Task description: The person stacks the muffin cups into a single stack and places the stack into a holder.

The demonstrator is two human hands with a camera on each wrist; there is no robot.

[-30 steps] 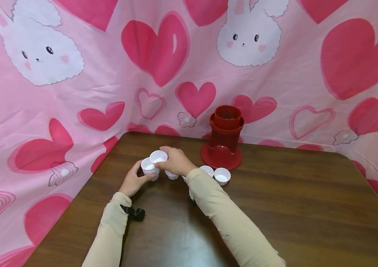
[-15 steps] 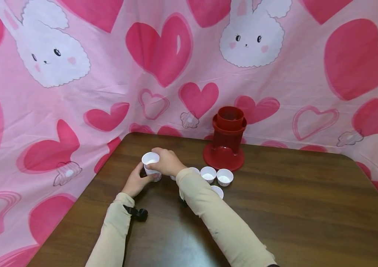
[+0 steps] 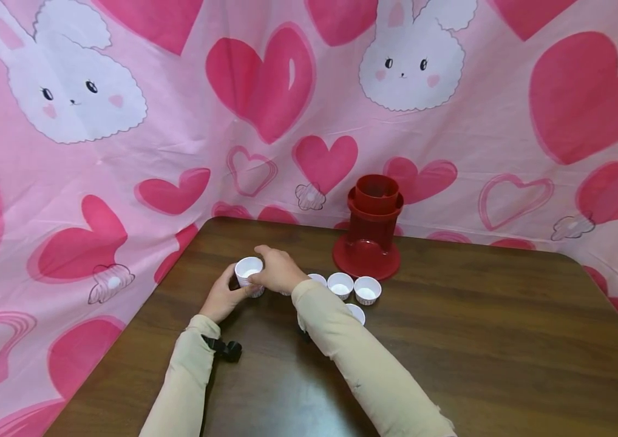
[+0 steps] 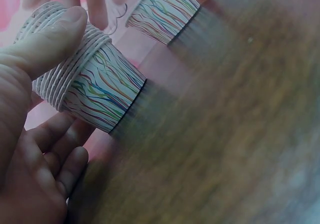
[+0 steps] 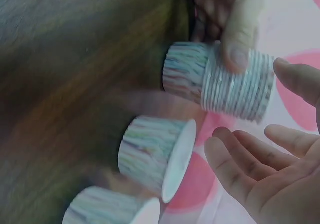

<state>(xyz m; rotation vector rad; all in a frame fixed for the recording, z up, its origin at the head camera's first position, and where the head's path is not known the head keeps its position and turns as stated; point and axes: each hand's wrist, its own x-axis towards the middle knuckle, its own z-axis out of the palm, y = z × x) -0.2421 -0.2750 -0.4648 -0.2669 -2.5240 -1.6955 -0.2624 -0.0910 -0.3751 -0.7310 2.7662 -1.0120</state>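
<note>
A stack of white paper cups (image 3: 248,274) with coloured stripes stands on the brown table (image 3: 451,340) at the left. My left hand (image 3: 234,286) grips the stack from the side, its thumb (image 4: 55,38) pressed on the ribbed rims. My right hand (image 3: 265,268) hovers at the stack's top; in the right wrist view its fingers (image 5: 250,164) are spread and loose beside the stack (image 5: 225,81), holding nothing. Several single cups stand to the right: one (image 3: 340,284), another (image 3: 367,290), and a nearer one (image 3: 356,313) partly behind my right sleeve.
A red plastic cup dispenser (image 3: 372,227) stands at the table's far edge, right of the hands. A pink cloth with hearts and rabbits (image 3: 265,91) hangs behind and at both sides. A black strap clip (image 3: 225,349) sits on my left wrist.
My right hand carried a cup leftward over the stack and lowered it onto the top; its fingers have loosened. The left hand kept holding the stack.
</note>
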